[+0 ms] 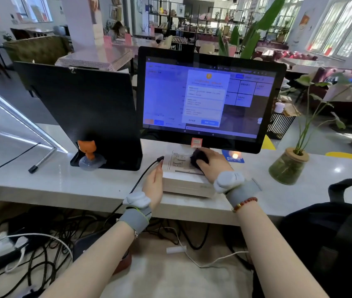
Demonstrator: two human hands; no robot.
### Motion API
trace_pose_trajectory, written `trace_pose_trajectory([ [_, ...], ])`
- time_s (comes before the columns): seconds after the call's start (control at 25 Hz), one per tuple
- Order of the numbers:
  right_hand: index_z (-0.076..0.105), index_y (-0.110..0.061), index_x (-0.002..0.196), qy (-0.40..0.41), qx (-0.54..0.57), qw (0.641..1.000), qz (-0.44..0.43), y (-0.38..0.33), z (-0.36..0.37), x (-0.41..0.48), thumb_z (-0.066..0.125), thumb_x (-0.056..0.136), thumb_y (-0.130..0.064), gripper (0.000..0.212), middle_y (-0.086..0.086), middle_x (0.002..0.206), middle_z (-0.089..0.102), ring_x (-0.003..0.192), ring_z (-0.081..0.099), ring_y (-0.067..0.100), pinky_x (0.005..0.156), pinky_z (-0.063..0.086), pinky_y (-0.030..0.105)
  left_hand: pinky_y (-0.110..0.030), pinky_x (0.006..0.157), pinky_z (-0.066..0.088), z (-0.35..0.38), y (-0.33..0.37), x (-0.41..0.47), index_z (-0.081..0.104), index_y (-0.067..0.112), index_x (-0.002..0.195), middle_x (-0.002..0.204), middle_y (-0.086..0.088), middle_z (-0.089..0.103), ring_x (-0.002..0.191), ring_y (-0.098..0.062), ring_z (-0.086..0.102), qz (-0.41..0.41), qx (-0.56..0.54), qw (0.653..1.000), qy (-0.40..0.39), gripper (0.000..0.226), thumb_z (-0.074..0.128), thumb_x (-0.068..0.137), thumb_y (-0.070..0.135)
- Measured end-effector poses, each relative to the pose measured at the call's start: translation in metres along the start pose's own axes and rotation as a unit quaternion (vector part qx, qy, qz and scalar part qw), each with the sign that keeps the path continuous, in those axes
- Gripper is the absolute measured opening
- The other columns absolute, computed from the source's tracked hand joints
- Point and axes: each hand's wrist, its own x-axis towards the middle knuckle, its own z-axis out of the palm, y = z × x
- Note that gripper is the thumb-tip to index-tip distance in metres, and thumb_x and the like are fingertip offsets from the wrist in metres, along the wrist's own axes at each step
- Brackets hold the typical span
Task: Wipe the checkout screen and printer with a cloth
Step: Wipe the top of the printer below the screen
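Left hand (pixel 154 186): lies flat and open against the printer (pixel 186 179) side, bracing it on the bench (pixel 63 186).
Right hand (pixel 210 163): closed over the dark cloth (pixel 198 158), pressing on top.
Wiping: I should use short, light strokes, avoiding the paper slot.

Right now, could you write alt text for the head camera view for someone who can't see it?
A person's right hand presses a dark cloth onto a white receipt printer below a lit checkout screen, while the left hand steadies the printer's side.
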Motion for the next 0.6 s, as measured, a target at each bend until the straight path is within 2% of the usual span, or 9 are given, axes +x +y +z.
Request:
trace_pose_trajectory([
  [0.08, 0.061, -0.015, 0.120, 0.039, -0.037, 0.998, 0.009, -0.002, 0.009, -0.013, 0.051, 0.091, -0.027, 0.033, 0.005, 0.131, 0.060, 0.119, 0.053, 0.029, 0.101, 0.041, 0.035, -0.031, 0.116, 0.024, 0.001, 0.007, 0.002, 0.048, 0.011, 0.136, 0.142, -0.007, 0.050, 0.135, -0.023, 0.041, -0.049, -0.110, 0.992, -0.022, 0.041, 0.028, 0.102, 0.021],
  [0.12, 0.062, -0.016, 0.119, 0.050, -0.068, 0.996, -0.004, -0.010, 0.020, -0.019, 0.051, 0.089, -0.028, 0.034, 0.005, 0.132, 0.059, 0.122, 0.051, 0.029, 0.103, 0.039, 0.037, -0.036, 0.116, 0.027, 0.001, 0.012, 0.002, 0.048, 0.009, 0.134, 0.139, -0.008, 0.050, 0.134, -0.026, 0.042, -0.077, -0.197, 0.977, -0.031, 0.041, 0.027, 0.102, 0.021],
  [0.16, 0.062, -0.019, 0.119, 0.056, -0.094, 0.994, -0.026, -0.022, 0.031, -0.024, 0.051, 0.089, -0.031, 0.034, 0.004, 0.133, 0.058, 0.126, 0.047, 0.029, 0.104, 0.037, 0.038, -0.038, 0.112, 0.033, -0.001, 0.015, 0.003, 0.047, 0.007, 0.134, 0.135, -0.008, 0.050, 0.132, -0.028, 0.044, -0.108, -0.273, 0.955, -0.038, 0.043, 0.023, 0.103, 0.025],
  [0.24, 0.060, -0.029, 0.121, 0.059, -0.122, 0.988, -0.070, -0.049, 0.053, -0.028, 0.051, 0.087, -0.037, 0.036, 0.003, 0.137, 0.055, 0.132, 0.040, 0.030, 0.107, 0.032, 0.042, -0.034, 0.095, 0.043, -0.007, 0.022, 0.004, 0.046, -0.001, 0.133, 0.125, -0.013, 0.056, 0.116, -0.030, 0.052, -0.159, -0.350, 0.922, -0.051, 0.062, 0.013, 0.101, 0.041],
  [0.32, 0.058, -0.032, 0.123, 0.047, -0.142, 0.983, -0.109, -0.072, 0.070, -0.030, 0.053, 0.085, -0.040, 0.040, 0.003, 0.142, 0.050, 0.135, 0.036, 0.034, 0.108, 0.027, 0.046, -0.032, 0.086, 0.046, -0.015, 0.024, 0.002, 0.054, 0.001, 0.122, 0.108, -0.014, 0.067, 0.100, -0.026, 0.059, -0.176, -0.378, 0.906, -0.077, 0.074, 0.011, 0.097, 0.055],
  [0.44, 0.054, -0.030, 0.130, 0.025, -0.208, 0.955, -0.209, -0.072, 0.081, -0.037, 0.058, 0.082, -0.040, 0.049, 0.004, 0.149, 0.042, 0.137, 0.032, 0.038, 0.109, 0.026, 0.051, -0.034, 0.080, 0.050, -0.029, 0.021, -0.001, 0.054, 0.008, 0.125, 0.110, -0.011, 0.066, 0.101, -0.024, 0.062, -0.190, -0.357, 0.908, -0.111, 0.078, 0.012, 0.091, 0.065],
  [0.52, 0.054, -0.032, 0.131, 0.027, -0.259, 0.922, -0.285, -0.048, 0.073, -0.039, 0.063, 0.080, -0.040, 0.052, 0.005, 0.152, 0.039, 0.137, 0.036, 0.039, 0.107, 0.032, 0.051, -0.038, 0.086, 0.048, -0.033, 0.020, -0.002, 0.052, 0.007, 0.127, 0.115, -0.014, 0.063, 0.109, -0.028, 0.059, -0.205, -0.343, 0.908, -0.128, 0.082, 0.010, 0.090, 0.066],
  [0.6, 0.058, -0.034, 0.127, 0.040, -0.281, 0.897, -0.338, -0.028, 0.064, -0.038, 0.067, 0.078, -0.040, 0.051, 0.008, 0.152, 0.040, 0.133, 0.043, 0.039, 0.104, 0.039, 0.050, -0.042, 0.098, 0.045, -0.033, 0.021, -0.002, 0.050, 0.006, 0.131, 0.122, -0.015, 0.058, 0.118, -0.029, 0.054, -0.210, -0.313, 0.919, -0.118, 0.077, 0.015, 0.093, 0.063],
])
